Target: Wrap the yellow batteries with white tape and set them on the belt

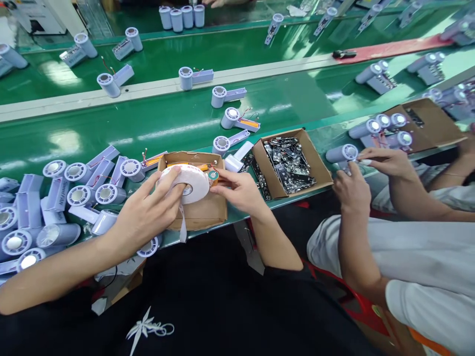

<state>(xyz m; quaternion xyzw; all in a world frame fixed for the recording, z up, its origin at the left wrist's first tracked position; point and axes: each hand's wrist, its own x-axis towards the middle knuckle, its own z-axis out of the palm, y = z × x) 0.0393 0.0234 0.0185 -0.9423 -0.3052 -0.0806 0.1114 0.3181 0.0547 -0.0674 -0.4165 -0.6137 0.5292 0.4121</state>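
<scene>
Over a shallow cardboard box (pixel 200 217) at the bench edge, my left hand (pixel 158 205) grips a white roll of tape (pixel 195 184), fingers over its top and by its core. A loose strip of tape (pixel 183 225) hangs from the roll. My right hand (pixel 241 190) pinches a small round part with a green face (pixel 213 175), right beside the roll. Orange cylinders with thin wires (pixel 196 166) lie in the box behind the roll. Just right of the box rests a lilac-white housing (pixel 237 157).
Many lilac fan housings (pixel 77 171) crowd the left side. A carton of black circuit boards (pixel 293 163) stands to the right. More fans sit on the green conveyor (pixel 156 118). At the right, a co-worker's hands (pixel 352 188) hold a fan.
</scene>
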